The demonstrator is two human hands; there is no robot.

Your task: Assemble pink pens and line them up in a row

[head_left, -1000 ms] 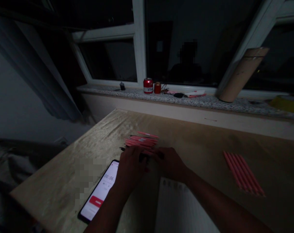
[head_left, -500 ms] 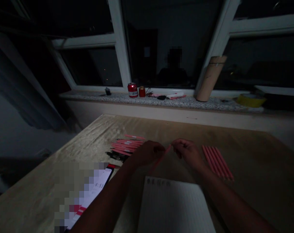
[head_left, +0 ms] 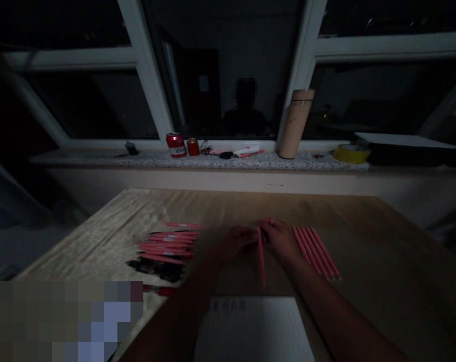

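Observation:
A slim pink pencil (head_left: 262, 261) hangs at a steep slant above the table, its upper end pinched in the fingers of my right hand (head_left: 278, 236). My left hand (head_left: 240, 241) is just left of that upper end, thumb and forefinger apart; dim light hides whether a fingertip touches the pencil. To the right of my right hand lies a neat row of several pink pencils (head_left: 316, 251), side by side. Left of my left hand is a looser pile of pink pencils (head_left: 167, 244), some with white labels, with black pens (head_left: 156, 268) beside it.
A lined notebook (head_left: 254, 327) lies between my forearms. A red pen (head_left: 160, 290) is at the left, near a blurred-out patch. On the windowsill (head_left: 137, 160) stand a red can (head_left: 176, 145), a small red jar (head_left: 193, 146), a tan flask (head_left: 296, 125) and yellow tape (head_left: 351, 153).
The pencil has turned from a slant between both hands to nearly upright in my right hand. My left fingers have shifted off its middle. The view has swung right.

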